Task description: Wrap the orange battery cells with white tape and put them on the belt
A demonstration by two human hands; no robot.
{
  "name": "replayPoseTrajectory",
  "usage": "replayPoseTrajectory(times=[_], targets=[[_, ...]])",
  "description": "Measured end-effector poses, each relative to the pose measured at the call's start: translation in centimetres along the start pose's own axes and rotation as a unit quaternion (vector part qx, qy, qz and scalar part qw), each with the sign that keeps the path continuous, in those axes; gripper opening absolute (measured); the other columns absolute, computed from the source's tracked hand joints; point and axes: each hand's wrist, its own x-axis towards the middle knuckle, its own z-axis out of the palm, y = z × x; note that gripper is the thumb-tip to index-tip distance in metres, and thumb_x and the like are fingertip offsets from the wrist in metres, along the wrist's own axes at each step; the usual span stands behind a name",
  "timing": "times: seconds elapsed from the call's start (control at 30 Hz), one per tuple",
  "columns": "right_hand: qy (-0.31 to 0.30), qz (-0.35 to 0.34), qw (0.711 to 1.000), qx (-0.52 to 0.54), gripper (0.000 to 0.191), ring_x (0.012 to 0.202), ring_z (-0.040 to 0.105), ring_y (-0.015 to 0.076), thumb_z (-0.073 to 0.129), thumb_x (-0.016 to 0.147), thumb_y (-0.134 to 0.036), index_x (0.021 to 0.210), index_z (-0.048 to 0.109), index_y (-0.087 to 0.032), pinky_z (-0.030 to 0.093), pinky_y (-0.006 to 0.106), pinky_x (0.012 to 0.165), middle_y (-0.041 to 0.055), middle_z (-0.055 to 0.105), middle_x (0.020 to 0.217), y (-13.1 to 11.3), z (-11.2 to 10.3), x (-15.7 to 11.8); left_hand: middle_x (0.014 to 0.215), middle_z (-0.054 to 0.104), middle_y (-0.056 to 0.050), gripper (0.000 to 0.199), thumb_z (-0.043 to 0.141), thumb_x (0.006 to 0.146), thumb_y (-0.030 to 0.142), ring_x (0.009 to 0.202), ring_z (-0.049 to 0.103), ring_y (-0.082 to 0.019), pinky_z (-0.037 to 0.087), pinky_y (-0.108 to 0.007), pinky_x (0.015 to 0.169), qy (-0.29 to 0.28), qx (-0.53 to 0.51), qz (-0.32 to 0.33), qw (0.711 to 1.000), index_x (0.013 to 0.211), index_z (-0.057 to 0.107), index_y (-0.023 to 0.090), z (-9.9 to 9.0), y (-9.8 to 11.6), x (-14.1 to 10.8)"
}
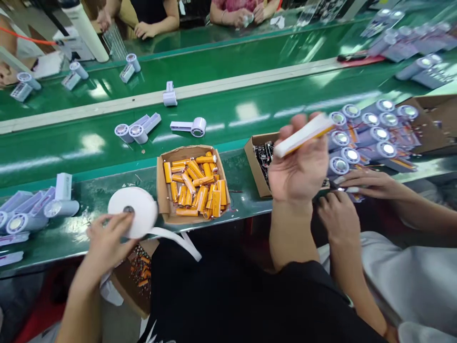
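Note:
My left hand (109, 240) grips the near left edge of a roll of white tape (143, 209), fingers reaching to its dark core. From the roll a loose tape end (178, 240) trails over the table edge toward my body. Raised above the bench, palm up, my right hand (300, 169) is closed on an orange battery (310, 136) whose upper face is covered by a white strip. Between my hands stands an open cardboard box (164, 200) of loose orange batteries (196, 183). A second carton (257, 171) with small dark parts is partly hidden behind my right hand.
Pale purple fan housings (139, 131) lie on the green conveyor (246, 112). More housings (32, 209) sit at left, and several fan units (371, 138) are stacked at right. A co-worker's hands (342, 209) work close beside my right arm. Other people sit across the line.

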Motion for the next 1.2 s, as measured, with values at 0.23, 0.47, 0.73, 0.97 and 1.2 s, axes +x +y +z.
replayPoseTrajectory(times=[0.23,0.47,0.73,0.97,1.2], targets=[[0.094,0.014,0.963,0.252,0.049,0.098,0.087,0.0229,0.095,0.086,-0.042,0.127,0.070,-0.039,0.075,0.039,0.088,-0.0018,0.087,0.117,1.4,0.3,-5.7,0.125,0.081,-0.003,0.056,0.034,0.100,0.066,0.124,0.067,-0.035,0.051,-0.055,0.113,-0.113,-0.034,-0.084,0.989,0.111,0.079,0.035,-3.2,1.8,18.2],[0.120,0.039,0.959,0.255,0.045,0.095,0.087,0.0260,0.095,0.087,-0.036,0.126,0.072,-0.036,0.074,0.047,0.091,0.0045,0.088,0.114,1.1,-0.9,-8.0,0.146,0.067,-0.017,0.059,0.055,0.108,0.065,0.132,0.065,-0.032,0.053,-0.060,0.115,-0.175,-0.007,-0.124,0.977,0.139,0.067,0.017,8.0,13.9,41.6],[0.085,0.046,0.964,0.249,0.042,0.087,0.088,0.0267,0.096,0.087,-0.034,0.123,0.074,-0.034,0.076,0.048,0.084,0.0060,0.089,0.111,1.9,-2.8,-8.5,0.158,0.061,-0.015,0.084,0.091,0.081,0.055,0.143,0.060,-0.036,0.048,-0.040,0.119,-0.176,-0.071,0.060,0.980,0.151,0.059,0.023,12.3,15.2,42.6],[-0.005,0.021,0.959,0.282,0.038,0.094,0.088,0.0293,0.095,0.089,-0.033,0.122,0.077,-0.036,0.077,0.044,0.077,0.0052,0.088,0.113,1.2,-0.1,-7.1,0.141,0.073,-0.022,0.058,0.030,0.115,0.049,0.122,0.074,-0.031,0.057,-0.038,0.095,-0.209,-0.060,0.021,0.976,0.148,0.058,0.011,13.5,15.1,42.9],[-0.062,0.024,0.962,0.265,0.039,0.095,0.088,0.0310,0.088,0.096,-0.037,0.131,0.071,-0.034,0.076,0.046,0.079,0.0085,0.088,0.117,2.3,2.0,-8.4,0.132,0.076,-0.009,0.037,0.073,0.095,0.040,0.114,0.073,-0.026,0.059,-0.036,0.096,-0.220,-0.028,0.168,0.961,0.129,0.078,0.027,13.2,19.3,41.7]])
